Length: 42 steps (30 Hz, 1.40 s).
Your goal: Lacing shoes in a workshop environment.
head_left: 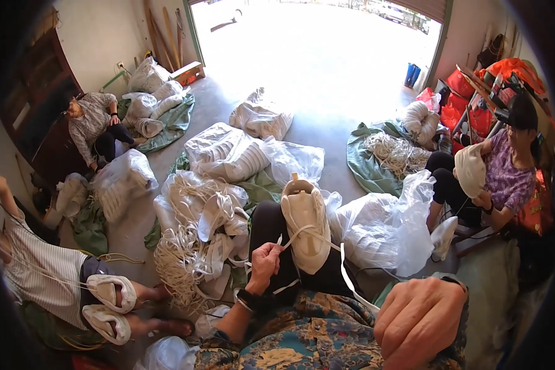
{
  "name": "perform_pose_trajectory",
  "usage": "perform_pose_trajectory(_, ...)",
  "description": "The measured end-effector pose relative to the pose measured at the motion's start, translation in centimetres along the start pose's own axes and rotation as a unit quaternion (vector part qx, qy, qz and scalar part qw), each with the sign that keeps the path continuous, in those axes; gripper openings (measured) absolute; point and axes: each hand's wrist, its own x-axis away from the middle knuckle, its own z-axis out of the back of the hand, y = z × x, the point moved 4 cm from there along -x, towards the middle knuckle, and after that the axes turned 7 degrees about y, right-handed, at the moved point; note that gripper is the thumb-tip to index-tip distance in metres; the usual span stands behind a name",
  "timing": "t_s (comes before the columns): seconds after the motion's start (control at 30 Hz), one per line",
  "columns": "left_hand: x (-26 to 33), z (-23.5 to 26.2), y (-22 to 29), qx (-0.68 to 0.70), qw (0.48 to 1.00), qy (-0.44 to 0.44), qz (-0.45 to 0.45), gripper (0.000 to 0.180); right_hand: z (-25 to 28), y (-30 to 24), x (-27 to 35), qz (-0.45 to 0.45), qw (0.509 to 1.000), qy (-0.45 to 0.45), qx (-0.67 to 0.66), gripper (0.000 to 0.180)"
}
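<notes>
— White lace (314, 237), flat and narrow: that was what the fingers had. The left hand (264, 266) was closed on one end of it, pinched between thumb and fingertips, just beside the heel end of the shoe.

— And the right hand (420, 320)?

— Curled into a loose fist close under the camera, at the lower right. The other run of the lace led down toward it, but I could not tell whether the fingers actually held it; the end was hidden behind the knuckles.

— Where was the shoe (306, 223)?

— A cream shoe, resting on the person's lap over the dark trousers, toe pointing away, heel toward the body.

— How far along did the lacing look?

— I judged it barely begun. The lace crossed the upper once or twice near the middle and both ends hung long and loose; the remaining eyelets appeared unthreaded, and nothing was tied.

— Around it?

— On the concrete floor (327, 135), left of the knee, a heap of loose laces (182, 259); beyond that, clear bags of white shoe parts (225, 151). A person in a purple top (505, 179) sat at the right edge holding another cream piece, someone in a striped shirt (43, 271) at the left edge, and a third person (92, 126) sat against the far left wall.
</notes>
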Motion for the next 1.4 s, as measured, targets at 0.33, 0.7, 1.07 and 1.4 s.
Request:
perform_pose_trajectory(0.33,-0.2,0.2,-0.2,0.001,0.999,-0.011,0.033,0.019,-0.5,0.1,-0.1,0.071,0.997,-0.007,0.033,0.004)
perform_pose_trajectory(0.7,-0.2,0.2,-0.1,-0.013,0.999,-0.023,0.032,0.018,-1.0,1.1,-0.4,0.069,0.997,0.019,-0.006,0.004)
perform_pose_trajectory(1.07,-0.5,0.4,-0.2,0.0,0.998,-0.051,0.026,0.018,-0.9,1.5,-1.1,0.079,0.995,0.062,0.012,0.005)
perform_pose_trajectory(1.4,-0.4,0.4,0.4,0.003,1.0,-0.017,0.019,0.018,-0.9,1.9,-0.7,0.053,0.996,-0.018,-0.073,0.009)
